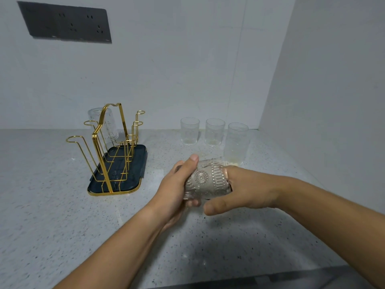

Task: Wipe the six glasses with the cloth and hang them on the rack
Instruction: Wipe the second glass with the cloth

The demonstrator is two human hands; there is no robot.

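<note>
A clear drinking glass with a raised, embossed pattern (pixel 208 180) lies on its side in the air just above the tabletop (pixel 52 215), a little right of the frame's centre, held between two bare hands. The left hand (pixel 177 188) grasps its base end, thumb over the top and fingers (pixel 192 203) curled underneath. The right hand (pixel 250 188) meets the open mouth from the right: its fingers reach inside the glass, blurred by the pattern, so whether they grip anything cannot be told; the thumb lies straight below the rim. Behind, three clear glasses stand upright in a row (pixel 189 131) (pixel 215 132) (pixel 236 142). To the left of centre stands a gold wire rack (pixel 100 155) on a dark blue tray (pixel 135 155), with one clear glass hung upside down (pixel 111 130) on a far post. A dark socket panel (pixel 66 24) sits on the white wall at upper left.
</note>
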